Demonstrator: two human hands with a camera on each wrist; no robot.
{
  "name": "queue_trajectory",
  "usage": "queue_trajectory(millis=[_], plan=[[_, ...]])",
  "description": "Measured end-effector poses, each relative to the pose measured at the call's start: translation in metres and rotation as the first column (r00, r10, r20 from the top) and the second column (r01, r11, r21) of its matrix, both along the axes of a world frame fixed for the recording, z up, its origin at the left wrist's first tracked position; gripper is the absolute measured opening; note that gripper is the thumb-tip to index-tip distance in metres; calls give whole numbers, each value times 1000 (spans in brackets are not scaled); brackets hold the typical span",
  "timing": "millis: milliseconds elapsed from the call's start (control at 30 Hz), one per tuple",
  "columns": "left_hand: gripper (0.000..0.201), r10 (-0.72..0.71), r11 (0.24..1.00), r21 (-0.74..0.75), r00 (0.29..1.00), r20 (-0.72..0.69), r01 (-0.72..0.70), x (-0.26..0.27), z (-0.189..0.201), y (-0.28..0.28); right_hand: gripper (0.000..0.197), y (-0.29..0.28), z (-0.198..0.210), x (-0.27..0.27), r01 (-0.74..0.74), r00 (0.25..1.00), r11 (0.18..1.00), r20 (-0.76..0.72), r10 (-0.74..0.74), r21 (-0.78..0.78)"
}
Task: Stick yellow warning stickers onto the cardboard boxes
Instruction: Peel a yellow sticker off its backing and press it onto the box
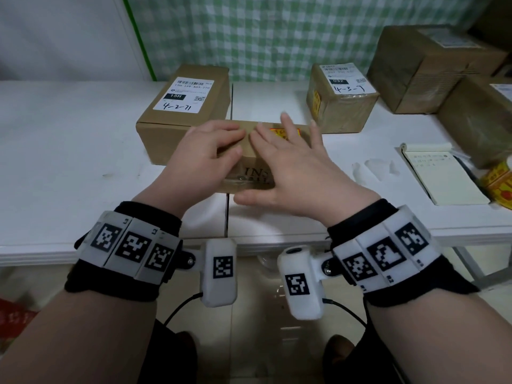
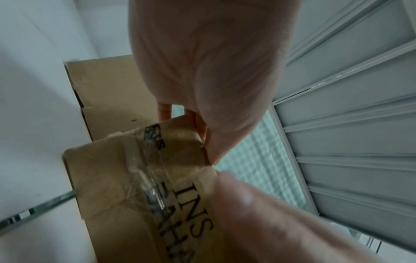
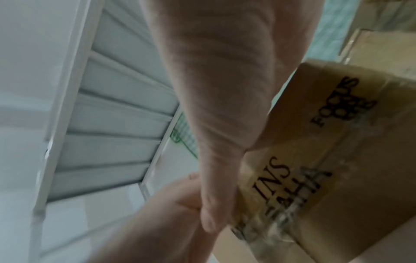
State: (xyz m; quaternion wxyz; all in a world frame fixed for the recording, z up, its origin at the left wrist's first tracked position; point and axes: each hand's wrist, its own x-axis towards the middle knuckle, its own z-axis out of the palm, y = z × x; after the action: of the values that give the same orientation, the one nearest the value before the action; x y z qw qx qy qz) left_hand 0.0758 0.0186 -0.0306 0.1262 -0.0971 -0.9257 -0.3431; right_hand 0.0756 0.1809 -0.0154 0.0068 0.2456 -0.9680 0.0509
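Matt cardboard box (image 1: 250, 164) — glossy tape (image 2: 146, 179)

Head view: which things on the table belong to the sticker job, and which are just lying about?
Job:
- printed box under both hands, yellow sticker on top
- left hand holding it, right hand flat on it
- box marked 4-2-71
- box marked 4-3-7, sticker on its side
- sticker roll

Lying about:
- notepad
- torn backing scraps

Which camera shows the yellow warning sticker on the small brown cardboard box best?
The head view: the yellow warning sticker shows on the small brown cardboard box beneath the right hand. Neither wrist view shows it.
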Motion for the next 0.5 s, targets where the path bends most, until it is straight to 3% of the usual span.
queue_trajectory(millis=[67,133,200,300,400,500], plan=[[35,59,994,87,998,10,-59,0,-1,-1,85,10,3,-8,119,993,975,0,-121,-189],[43,162,976,134,984,67,-170,0,-1,-3,78,25,1,-18,284,956,889,42,-289,-359],[51,216,965,121,966,141,-233,2,1,-3,72,36,-3,-21,395,919,829,174,-354,-397],[42,177,956,178,941,289,-234,7,7,0,63,40,-6,-16,451,888,757,321,-330,-472],[31,160,922,291,934,319,-257,12,9,2,57,39,-6,-12,442,896,654,336,-291,-613],[48,135,854,440,934,330,-279,16,11,7,52,42,-4,-9,404,914,485,317,-255,-775]])
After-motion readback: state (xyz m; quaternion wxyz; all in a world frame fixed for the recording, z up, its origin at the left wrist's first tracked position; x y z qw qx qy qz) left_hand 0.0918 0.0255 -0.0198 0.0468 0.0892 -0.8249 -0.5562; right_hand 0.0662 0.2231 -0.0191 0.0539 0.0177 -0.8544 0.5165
